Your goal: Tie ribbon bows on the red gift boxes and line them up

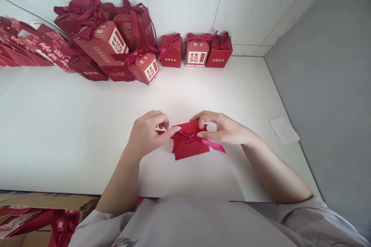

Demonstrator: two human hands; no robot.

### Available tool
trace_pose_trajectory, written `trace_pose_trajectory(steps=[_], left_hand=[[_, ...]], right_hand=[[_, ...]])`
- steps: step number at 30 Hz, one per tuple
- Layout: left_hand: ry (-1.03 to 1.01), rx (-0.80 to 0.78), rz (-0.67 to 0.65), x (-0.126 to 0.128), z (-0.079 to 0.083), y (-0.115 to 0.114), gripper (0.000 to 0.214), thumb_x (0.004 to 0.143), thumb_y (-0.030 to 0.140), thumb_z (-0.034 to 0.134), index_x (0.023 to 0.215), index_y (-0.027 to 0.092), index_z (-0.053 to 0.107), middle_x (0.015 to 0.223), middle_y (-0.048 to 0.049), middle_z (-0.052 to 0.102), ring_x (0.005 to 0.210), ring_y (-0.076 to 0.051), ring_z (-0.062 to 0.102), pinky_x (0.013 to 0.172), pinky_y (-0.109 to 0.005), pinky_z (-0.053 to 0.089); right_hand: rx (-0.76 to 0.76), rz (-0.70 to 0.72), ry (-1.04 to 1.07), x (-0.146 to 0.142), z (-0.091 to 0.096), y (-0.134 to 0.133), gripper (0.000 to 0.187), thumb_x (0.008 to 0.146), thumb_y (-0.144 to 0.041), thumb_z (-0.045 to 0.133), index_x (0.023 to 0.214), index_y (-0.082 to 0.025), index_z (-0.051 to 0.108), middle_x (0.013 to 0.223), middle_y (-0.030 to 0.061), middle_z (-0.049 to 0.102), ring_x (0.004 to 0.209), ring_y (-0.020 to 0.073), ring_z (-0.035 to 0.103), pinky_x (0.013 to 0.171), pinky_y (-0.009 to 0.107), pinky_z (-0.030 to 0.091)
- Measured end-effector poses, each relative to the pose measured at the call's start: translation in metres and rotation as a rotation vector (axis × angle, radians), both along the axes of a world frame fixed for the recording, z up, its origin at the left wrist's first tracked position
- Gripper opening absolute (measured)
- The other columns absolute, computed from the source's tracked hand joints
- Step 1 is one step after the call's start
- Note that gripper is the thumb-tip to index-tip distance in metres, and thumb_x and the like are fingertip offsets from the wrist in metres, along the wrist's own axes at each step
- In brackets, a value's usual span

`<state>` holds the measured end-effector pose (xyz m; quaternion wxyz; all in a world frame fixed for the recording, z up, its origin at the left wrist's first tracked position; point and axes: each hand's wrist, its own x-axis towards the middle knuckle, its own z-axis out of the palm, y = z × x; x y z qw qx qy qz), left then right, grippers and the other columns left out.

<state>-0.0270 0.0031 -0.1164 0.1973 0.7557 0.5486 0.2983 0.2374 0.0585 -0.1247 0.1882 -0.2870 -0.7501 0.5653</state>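
1. The left hand [146,133] is closed in a pinch on one end of the ribbon [213,144]. The right hand [222,128] is pinched on it at the knot.
2. The small red box [188,148] is kept between the two hands, resting on the white worktop [72,131].
3. A loose ribbon tail is seen trailing below the right hand.
4. It is judged that the knot could be drawn off-centre by uneven pulling, and that the light box could be tipped or its flaps crushed by a hard tug.
5. Beyond the hands, three tied boxes [194,52] are lined against the wall, with a heap of boxes [110,42] further left.
6. A paper slip [284,130] is seen right of the right hand.
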Motion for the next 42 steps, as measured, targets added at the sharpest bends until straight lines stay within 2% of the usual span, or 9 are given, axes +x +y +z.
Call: trace_pose_trajectory(steps=[3, 8, 11, 15, 18, 23, 28, 35, 42], left_hand=[[0.038, -0.260, -0.002, -0.006, 0.002, 0.001, 0.031, 0.086, 0.046, 0.069, 0.073, 0.019, 0.061, 0.079, -0.0003, 0.061, 0.072, -0.013, 0.054, 0.059, -0.024, 0.041], [-0.124, -0.544, -0.210, -0.012, 0.004, 0.006, 0.038, 0.091, 0.044, 0.062, 0.064, 0.017, 0.059, 0.069, 0.0012, 0.055, 0.059, -0.010, 0.043, 0.054, -0.024, 0.034], [-0.188, -0.562, -0.286, -0.011, 0.004, 0.006, 0.040, 0.095, 0.037, 0.058, 0.061, 0.016, 0.053, 0.064, 0.0015, 0.050, 0.059, -0.009, 0.040, 0.056, -0.025, 0.032], [-0.232, -0.512, -0.256, -0.011, 0.001, 0.005, 0.041, 0.095, 0.035, 0.057, 0.060, 0.016, 0.047, 0.060, 0.0019, 0.046, 0.058, -0.009, 0.037, 0.054, -0.026, 0.029], [-0.232, -0.455, -0.190, -0.010, -0.003, 0.004, 0.041, 0.095, 0.035, 0.057, 0.061, 0.016, 0.047, 0.062, 0.0011, 0.050, 0.057, -0.009, 0.038, 0.053, -0.026, 0.029], [-0.243, -0.378, -0.117, -0.005, -0.007, 0.005, 0.036, 0.095, 0.036, 0.056, 0.066, 0.016, 0.059, 0.071, -0.0018, 0.064, 0.063, -0.011, 0.052, 0.058, -0.024, 0.039], [-0.277, -0.339, -0.092, -0.002, -0.009, 0.007, 0.035, 0.094, 0.036, 0.057, 0.067, 0.015, 0.061, 0.072, -0.0030, 0.067, 0.066, -0.013, 0.058, 0.060, -0.023, 0.043], [-0.328, -0.648, -0.197, 0.000, -0.012, 0.011, 0.041, 0.092, 0.041, 0.060, 0.060, 0.016, 0.058, 0.063, -0.0005, 0.063, 0.058, -0.011, 0.056, 0.054, -0.022, 0.044], [-0.388, -0.633, -0.158, 0.007, -0.013, 0.008, 0.041, 0.091, 0.041, 0.062, 0.061, 0.016, 0.052, 0.063, 0.0009, 0.057, 0.058, -0.010, 0.052, 0.053, -0.021, 0.042]], right_hand=[[0.014, 0.004, 0.004, 0.001, 0.002, -0.001, 0.015, 0.090, -0.026, 0.067, 0.080, -0.021, 0.057, 0.120, 0.0071, 0.065, 0.099, 0.0203, 0.063, 0.088, 0.035, 0.048], [-0.024, -0.019, -0.014, -0.003, 0.002, -0.003, 0.026, 0.097, -0.038, 0.059, 0.079, -0.021, 0.063, 0.120, 0.0065, 0.065, 0.099, 0.0198, 0.064, 0.090, 0.035, 0.047], [-0.025, -0.022, 0.001, -0.004, 0.001, -0.003, 0.030, 0.099, -0.038, 0.056, 0.075, -0.020, 0.062, 0.118, 0.0063, 0.066, 0.099, 0.0196, 0.064, 0.090, 0.035, 0.047], [0.033, -0.027, 0.011, -0.003, 0.001, -0.002, 0.029, 0.100, -0.034, 0.054, 0.076, -0.021, 0.061, 0.119, 0.0064, 0.065, 0.101, 0.0199, 0.064, 0.091, 0.035, 0.047], [0.090, -0.048, 0.008, -0.001, 0.001, -0.001, 0.027, 0.100, -0.033, 0.053, 0.078, -0.021, 0.061, 0.120, 0.0075, 0.065, 0.103, 0.0206, 0.064, 0.092, 0.036, 0.048], [0.183, -0.067, -0.018, 0.002, 0.001, 0.002, 0.027, 0.100, -0.033, 0.053, 0.076, -0.021, 0.058, 0.127, 0.0094, 0.062, 0.110, 0.0233, 0.063, 0.096, 0.039, 0.047], [0.196, -0.094, -0.014, 0.004, 0.000, 0.005, 0.027, 0.098, -0.035, 0.055, 0.075, -0.022, 0.056, 0.128, 0.0097, 0.063, 0.109, 0.0248, 0.063, 0.095, 0.041, 0.048], [0.133, -0.024, -0.032, 0.006, 0.002, 0.004, 0.023, 0.091, -0.026, 0.064, 0.073, -0.022, 0.049, 0.120, 0.0075, 0.065, 0.100, 0.0213, 0.064, 0.089, 0.037, 0.049], [0.089, 0.028, -0.030, 0.005, 0.004, 0.003, 0.026, 0.095, -0.035, 0.061, 0.074, -0.021, 0.055, 0.118, 0.0072, 0.066, 0.093, 0.0196, 0.063, 0.081, 0.034, 0.048]])
